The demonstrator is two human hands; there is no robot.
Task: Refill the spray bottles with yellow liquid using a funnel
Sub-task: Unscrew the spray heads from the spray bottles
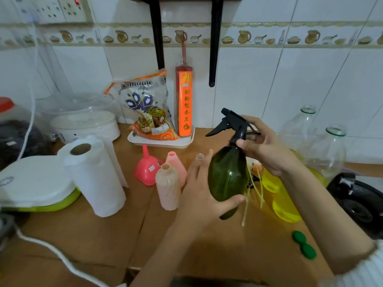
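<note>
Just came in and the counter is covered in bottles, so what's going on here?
A person is working on a dark green spray bottle over the wooden counter. The left hand grips its body while the right hand holds the collar of the black trigger head, which sits on the bottle's neck. The pink funnel lies unused beside two open pink bottles. Yellow liquid sits in containers at the right, and two green caps lie loose.
</note>
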